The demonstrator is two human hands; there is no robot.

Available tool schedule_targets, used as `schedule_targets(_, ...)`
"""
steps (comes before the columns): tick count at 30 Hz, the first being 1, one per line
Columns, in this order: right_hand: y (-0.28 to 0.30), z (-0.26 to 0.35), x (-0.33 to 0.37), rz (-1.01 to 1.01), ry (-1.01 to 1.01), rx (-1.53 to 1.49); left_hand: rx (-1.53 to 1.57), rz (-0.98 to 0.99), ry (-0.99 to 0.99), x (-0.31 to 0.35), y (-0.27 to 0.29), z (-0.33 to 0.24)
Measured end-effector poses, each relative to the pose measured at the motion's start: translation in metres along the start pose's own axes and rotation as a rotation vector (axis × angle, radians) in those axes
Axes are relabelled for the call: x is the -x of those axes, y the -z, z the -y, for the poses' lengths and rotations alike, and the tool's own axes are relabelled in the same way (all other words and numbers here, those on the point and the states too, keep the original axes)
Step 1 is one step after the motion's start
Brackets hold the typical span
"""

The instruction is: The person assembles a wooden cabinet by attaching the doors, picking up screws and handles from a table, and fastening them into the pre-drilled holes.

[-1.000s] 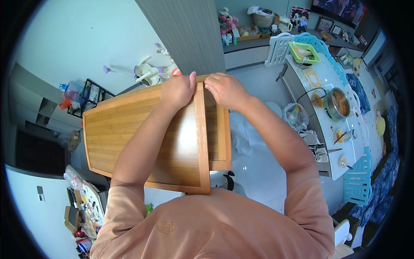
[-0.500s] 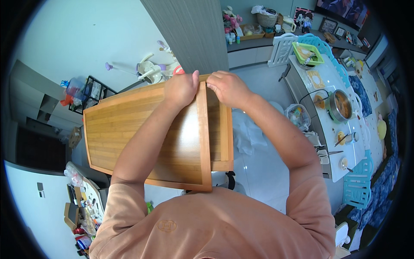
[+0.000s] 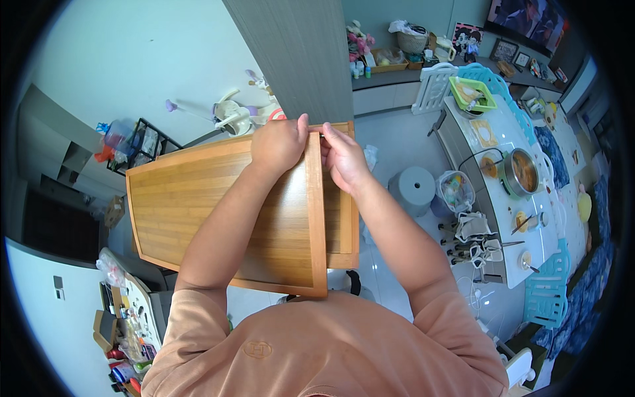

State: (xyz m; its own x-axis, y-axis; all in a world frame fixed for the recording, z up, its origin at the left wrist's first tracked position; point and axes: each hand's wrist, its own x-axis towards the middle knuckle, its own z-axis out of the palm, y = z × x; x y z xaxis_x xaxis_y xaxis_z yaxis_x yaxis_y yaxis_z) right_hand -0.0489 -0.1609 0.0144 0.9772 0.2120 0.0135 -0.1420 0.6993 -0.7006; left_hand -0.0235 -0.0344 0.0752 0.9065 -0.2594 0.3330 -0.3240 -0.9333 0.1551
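In front of me a large wooden panel (image 3: 198, 198) with a paler frame lies over a second wooden panel (image 3: 340, 228), which sticks out on the right. My left hand (image 3: 281, 145) is closed over the far right corner of the upper panel, thumb up. At the same corner my right hand (image 3: 344, 159) sits over the lower panel, palm turned partly toward the left. Its fingers are curled against the upper panel's right edge. A small dark spot shows by its fingertips, too small to make out.
A grey pillar (image 3: 294, 66) rises behind the panels. To the right are a round grey stool (image 3: 412, 190), a lined bin (image 3: 455, 192) and a white table (image 3: 522, 228) bearing a pot (image 3: 520, 171) and a green basket (image 3: 472, 94). A black rack (image 3: 149, 142) stands at left.
My right hand has turned from a knuckles-up grip to a palm-side position, slightly nearer me. My right arm has drawn inward, uncovering the stool. My left hand keeps its hold.
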Motion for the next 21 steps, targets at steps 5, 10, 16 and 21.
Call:
schedule_targets(5,-0.001,-0.006,0.003,-0.03,-0.043,-0.138,-0.039,-0.049,-0.017,0.0,0.006,-0.002)
schedule_targets(10,-0.002,-0.009,0.003,0.067,-0.061,-0.25,-0.031,0.008,0.011,0.003,0.014,-0.009)
schedule_targets(16,0.003,0.0,0.001,0.119,-0.103,-0.227,-0.064,-0.071,-0.044,0.005,0.009,-0.008)
schedule_targets(21,-0.001,0.005,-0.001,0.154,-0.08,-0.203,-0.062,-0.147,-0.022,0.003,0.01,-0.004)
